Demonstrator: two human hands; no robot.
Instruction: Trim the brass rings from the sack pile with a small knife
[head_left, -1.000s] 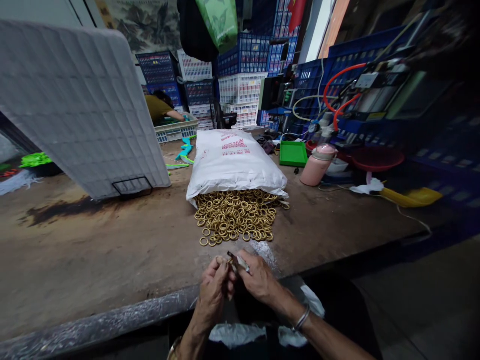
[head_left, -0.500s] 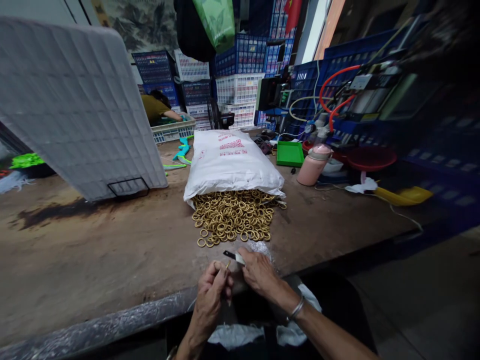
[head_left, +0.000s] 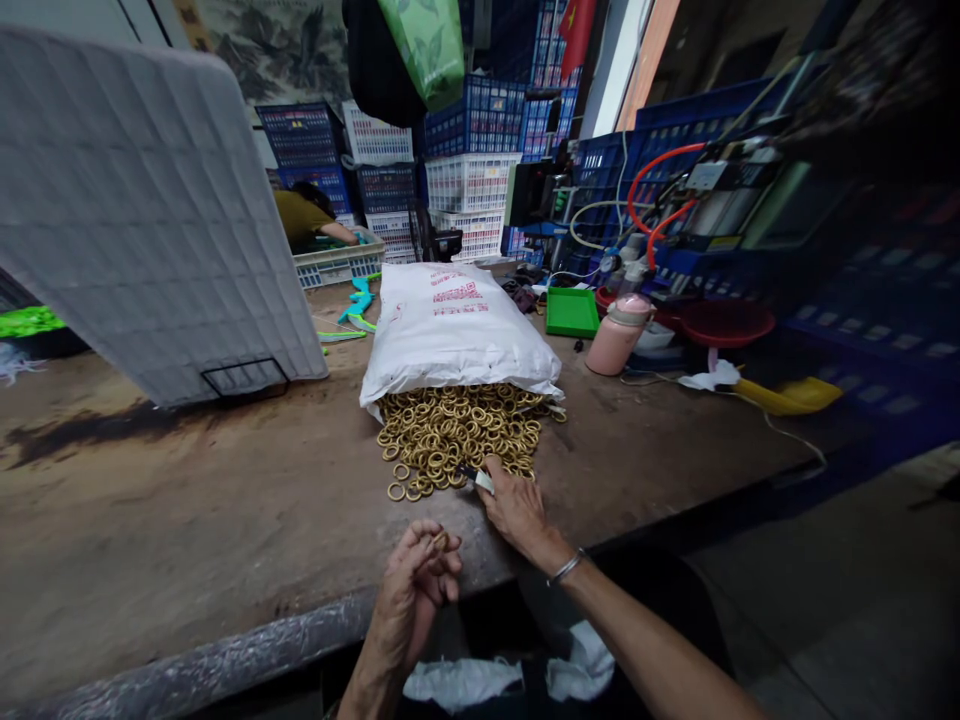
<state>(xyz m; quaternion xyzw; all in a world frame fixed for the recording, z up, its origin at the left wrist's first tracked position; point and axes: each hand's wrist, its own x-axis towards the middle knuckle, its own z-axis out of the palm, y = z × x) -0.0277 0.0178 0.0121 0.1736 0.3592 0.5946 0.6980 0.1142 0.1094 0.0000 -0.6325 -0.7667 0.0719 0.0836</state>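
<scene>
My left hand is just over the table's front edge, pinching one gold-coloured ring between thumb and fingertips. My right hand grips a small knife with a white handle and a dark blade that points left. The blade and my right fingers are at the near edge of a heap of gold-coloured rings, which spills from the mouth of a white sack. Whether the blade touches a ring, I cannot tell. A few rings lie loose at the heap's near left corner.
A large pale ribbed panel stands on the left of the table. Right of the sack are a green tray, a pink bottle and a yellow scoop. Behind, a person reaches into a crate.
My right hand has moved forward with the knife to the rings' edge. My left hand has drawn slightly left, its fingers looser, still with a ring. The whole view has shifted slightly.
</scene>
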